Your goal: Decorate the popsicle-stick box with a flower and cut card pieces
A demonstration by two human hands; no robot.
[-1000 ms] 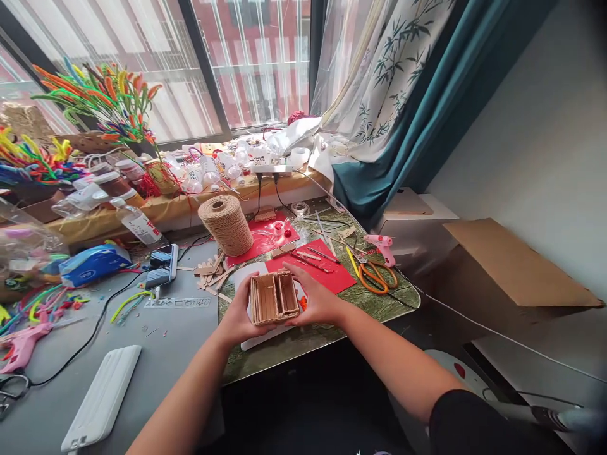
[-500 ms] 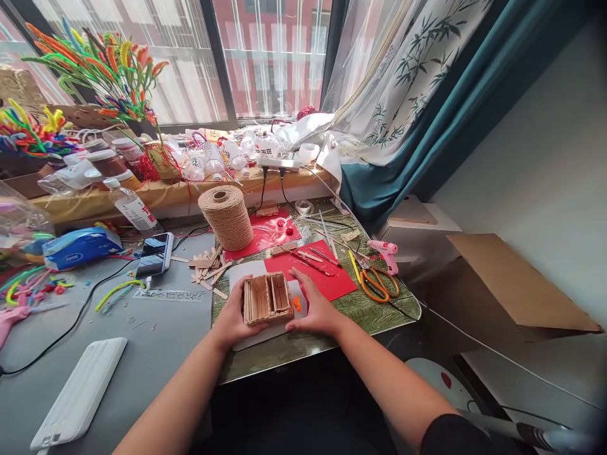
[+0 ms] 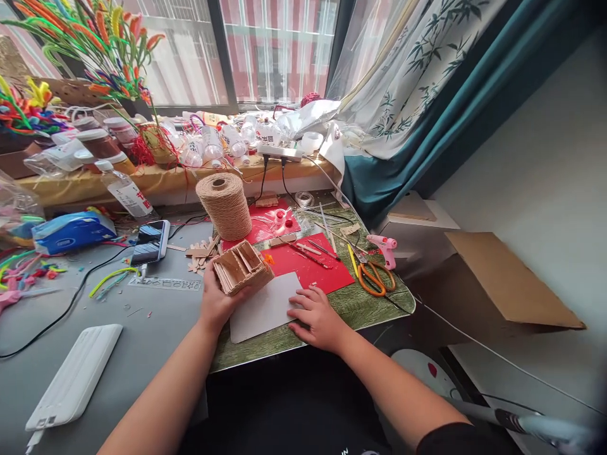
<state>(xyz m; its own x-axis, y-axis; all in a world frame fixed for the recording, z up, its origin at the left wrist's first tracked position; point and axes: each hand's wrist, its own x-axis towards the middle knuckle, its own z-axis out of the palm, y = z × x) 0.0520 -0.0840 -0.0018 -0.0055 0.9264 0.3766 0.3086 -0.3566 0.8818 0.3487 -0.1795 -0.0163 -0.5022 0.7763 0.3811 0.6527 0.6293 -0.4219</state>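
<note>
My left hand (image 3: 219, 294) grips a small brown box (image 3: 241, 268) with an open top, inner dividers and twine-like wrapping on its sides. The box is tilted, held above the left part of a white card (image 3: 265, 309). A bit of orange (image 3: 269, 259) shows at the box's far right corner. My right hand (image 3: 315, 316) holds nothing; its fingers are spread and lie at the right edge of the white card. Beyond the card is a red sheet (image 3: 332, 278) with pencil-like sticks (image 3: 310, 256) on it.
A big twine spool (image 3: 224, 208) stands behind the box, near wooden sticks (image 3: 202, 254). Orange-handled scissors (image 3: 372, 278) and a pink glue gun (image 3: 383, 248) lie to the right. At left are a phone (image 3: 150, 241) and a white power bank (image 3: 76, 376). Bottles crowd the windowsill.
My left hand has lifted and tilted the box up and to the left. My right hand has moved off beside it and now lies lower, at the white card's edge.
</note>
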